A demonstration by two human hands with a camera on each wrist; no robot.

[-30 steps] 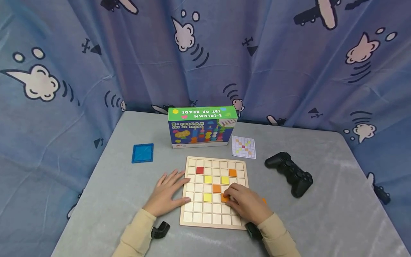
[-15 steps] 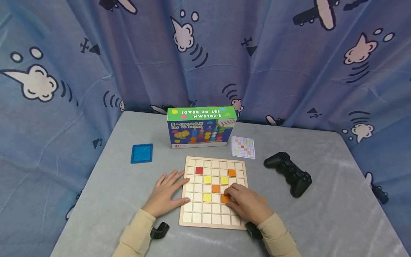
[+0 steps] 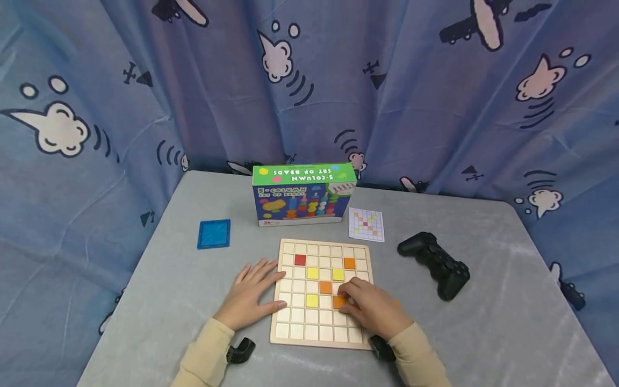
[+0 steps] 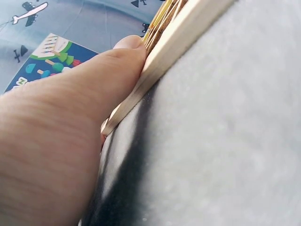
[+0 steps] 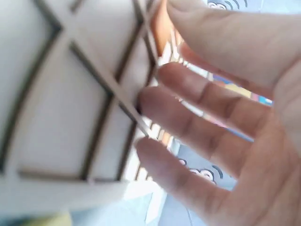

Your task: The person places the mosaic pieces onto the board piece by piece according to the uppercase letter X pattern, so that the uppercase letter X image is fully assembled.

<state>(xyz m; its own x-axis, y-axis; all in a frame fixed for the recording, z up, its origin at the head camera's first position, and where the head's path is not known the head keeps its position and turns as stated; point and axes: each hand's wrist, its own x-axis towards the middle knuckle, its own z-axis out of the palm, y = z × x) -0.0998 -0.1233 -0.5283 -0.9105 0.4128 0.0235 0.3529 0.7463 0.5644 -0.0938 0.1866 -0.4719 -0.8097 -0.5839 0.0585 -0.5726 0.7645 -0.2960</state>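
A wooden grid board point(image 3: 290, 341) lies on the table, with red point(image 3: 300, 260), yellow point(image 3: 312, 300) and orange square tiles in some cells. My right hand point(image 3: 379, 310) is over its right side, thumb and forefinger at the edges of an orange tile point(image 3: 339, 302) in a lower cell. In the right wrist view the thumb point(image 5: 188, 14) meets that orange tile point(image 5: 162, 28), while the other fingertips come down close to the grid ridges. My left hand point(image 3: 251, 295) rests with spread fingers at the board's left edge; in the left wrist view its thumb point(image 4: 113, 70) lies against the wooden rim.
Behind the board stand a bead-set box point(image 3: 304, 201) and a small printed pattern card point(image 3: 366, 224). A blue square tray point(image 3: 214, 234) lies back left, a black game controller point(image 3: 435, 263) to the right. Another orange piece point(image 3: 398, 303) shows partly behind my right hand.
The whole head view has shifted slightly downward. Both hands keep their places on the board, and the tiles stay in the same cells.
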